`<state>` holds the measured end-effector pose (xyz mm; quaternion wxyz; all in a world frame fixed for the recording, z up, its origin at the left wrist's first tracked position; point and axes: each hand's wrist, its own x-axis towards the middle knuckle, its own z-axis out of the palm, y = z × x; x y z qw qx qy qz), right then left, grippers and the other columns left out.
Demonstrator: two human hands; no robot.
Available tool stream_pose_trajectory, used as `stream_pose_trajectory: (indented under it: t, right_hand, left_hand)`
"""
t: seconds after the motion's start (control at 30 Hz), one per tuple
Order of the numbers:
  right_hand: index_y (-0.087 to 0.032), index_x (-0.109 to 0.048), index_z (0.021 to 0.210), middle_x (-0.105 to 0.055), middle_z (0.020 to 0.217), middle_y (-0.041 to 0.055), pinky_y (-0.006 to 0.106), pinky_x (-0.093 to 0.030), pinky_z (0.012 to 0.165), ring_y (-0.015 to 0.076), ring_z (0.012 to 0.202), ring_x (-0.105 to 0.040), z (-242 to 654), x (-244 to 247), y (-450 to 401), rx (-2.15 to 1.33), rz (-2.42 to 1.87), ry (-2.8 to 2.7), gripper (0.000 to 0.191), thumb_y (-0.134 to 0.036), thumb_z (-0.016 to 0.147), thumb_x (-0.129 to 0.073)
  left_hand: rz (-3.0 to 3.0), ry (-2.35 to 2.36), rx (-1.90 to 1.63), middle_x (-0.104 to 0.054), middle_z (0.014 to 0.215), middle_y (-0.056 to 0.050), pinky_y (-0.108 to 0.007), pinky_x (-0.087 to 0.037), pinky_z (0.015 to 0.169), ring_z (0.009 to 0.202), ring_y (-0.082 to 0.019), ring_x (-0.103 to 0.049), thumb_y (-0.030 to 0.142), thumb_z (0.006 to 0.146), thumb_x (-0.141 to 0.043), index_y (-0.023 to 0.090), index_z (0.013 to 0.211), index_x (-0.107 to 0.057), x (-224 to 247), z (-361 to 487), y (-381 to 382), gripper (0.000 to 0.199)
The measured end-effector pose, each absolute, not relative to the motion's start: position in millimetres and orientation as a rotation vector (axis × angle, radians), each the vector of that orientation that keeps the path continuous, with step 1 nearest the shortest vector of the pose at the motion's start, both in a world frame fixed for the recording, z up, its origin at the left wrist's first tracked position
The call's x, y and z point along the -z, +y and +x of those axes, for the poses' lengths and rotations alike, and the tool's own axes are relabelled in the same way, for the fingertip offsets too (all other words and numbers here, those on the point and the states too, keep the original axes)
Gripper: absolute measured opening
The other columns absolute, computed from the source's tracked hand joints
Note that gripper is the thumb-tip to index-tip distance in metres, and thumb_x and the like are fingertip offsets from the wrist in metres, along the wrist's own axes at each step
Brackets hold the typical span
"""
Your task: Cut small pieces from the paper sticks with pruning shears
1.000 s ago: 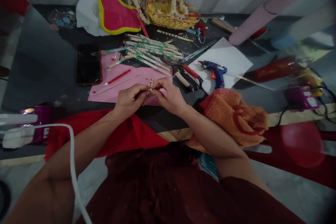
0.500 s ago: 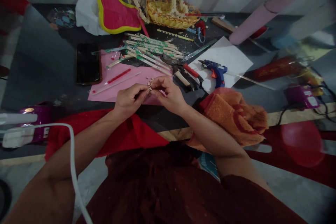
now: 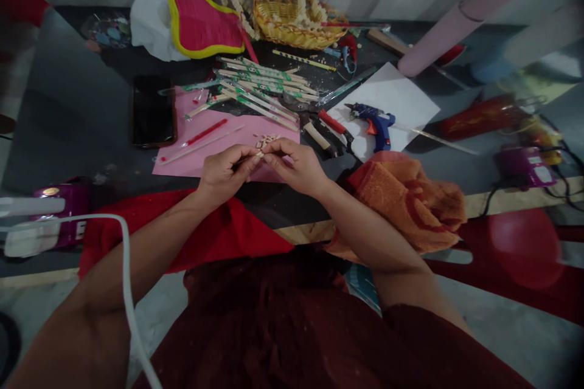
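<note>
My left hand (image 3: 228, 171) and my right hand (image 3: 296, 165) meet over the near edge of a pink sheet of paper (image 3: 201, 158). Both pinch thumb against forefinger, closed on a small pale wooden piece (image 3: 260, 155) that the fingertips mostly cover. Just beyond them, a little pile of short pale wooden bits (image 3: 268, 139) rests on the paper. A red stick (image 3: 205, 132) and a thin pale stick (image 3: 205, 144) lie to the left. Past the paper are several wrapped chopsticks (image 3: 264, 82) and red-and-black handled pliers (image 3: 335, 124).
A blue glue gun (image 3: 376, 123) lies on white paper (image 3: 410, 100) at right, beside an orange towel (image 3: 406, 200). A phone (image 3: 154, 110) is at left. At the back are a wicker basket (image 3: 283, 33), a pink fan-like piece (image 3: 205, 21) and a pink flask (image 3: 451, 39). A white cable (image 3: 125, 267) crosses my left arm.
My right fingers have drawn slightly down and nearer, uncovering more of the pile of wooden bits. My left hand has hardly moved, and the fingertips still meet.
</note>
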<state>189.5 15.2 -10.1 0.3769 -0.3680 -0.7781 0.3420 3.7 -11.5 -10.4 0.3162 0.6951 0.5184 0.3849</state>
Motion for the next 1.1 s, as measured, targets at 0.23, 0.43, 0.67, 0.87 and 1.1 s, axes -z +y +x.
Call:
stream_pose_trajectory:
  t: [0.23, 0.43, 0.67, 0.87, 1.1]
  right_hand:
    - [-0.021, -0.061, 0.091, -0.068, 0.090, 0.0035, 0.030, -0.048, 0.079, 0.0146, 0.085, -0.062, 192.9, 11.0, 17.2, -0.694, -0.928, -2.103, 0.013, -0.027, 0.088, -0.050]
    - [-0.021, -0.059, 0.089, -0.066, 0.086, 0.0018, 0.029, -0.047, 0.077, 0.0141, 0.082, -0.061, 192.9, 13.0, 18.3, -0.693, -0.958, -2.154, 0.011, -0.025, 0.088, -0.049]
    - [-0.020, -0.056, 0.094, -0.064, 0.089, 0.0027, 0.026, -0.046, 0.071, 0.0126, 0.078, -0.059, 190.6, 17.0, 20.3, -0.763, -0.991, -2.128, 0.013, -0.020, 0.088, -0.045]
    - [-0.020, -0.060, 0.095, -0.066, 0.093, 0.0040, 0.028, -0.048, 0.075, 0.0141, 0.085, -0.060, 192.9, 14.1, 22.2, -0.829, -0.916, -2.023, 0.011, -0.023, 0.087, -0.053]
    - [-0.019, -0.061, 0.090, -0.066, 0.086, 0.0019, 0.024, -0.045, 0.068, 0.0116, 0.076, -0.059, 190.3, 13.6, 18.1, -0.875, -0.923, -2.051, 0.014, -0.031, 0.090, -0.053]
  left_hand:
    - [1.880, 1.361, -0.989, -0.070, 0.076, 0.002, -0.018, -0.045, 0.051, 0.048, -0.006, -0.057, 0.032, 0.086, -0.057, 0.021, 0.094, -0.066, 11.8, 3.6, -11.4, 0.017]
    - [1.868, 1.339, -0.971, -0.071, 0.079, 0.002, -0.018, -0.046, 0.052, 0.048, -0.005, -0.057, 0.033, 0.087, -0.056, 0.021, 0.096, -0.066, 13.9, 3.9, -11.6, 0.018]
    - [1.862, 1.317, -0.961, -0.070, 0.074, 0.002, -0.016, -0.044, 0.049, 0.047, -0.005, -0.057, 0.032, 0.086, -0.057, 0.019, 0.095, -0.065, 9.8, 4.7, -13.0, 0.018]
    - [1.746, 1.345, -0.992, -0.069, 0.074, 0.001, -0.015, -0.043, 0.046, 0.046, -0.004, -0.055, 0.032, 0.086, -0.057, 0.017, 0.092, -0.065, 5.6, 6.4, -12.0, 0.019]
    - [1.804, 1.341, -1.032, -0.070, 0.076, 0.001, -0.016, -0.045, 0.050, 0.049, -0.005, -0.057, 0.033, 0.085, -0.059, 0.020, 0.093, -0.069, 12.7, 3.3, -9.0, 0.019]
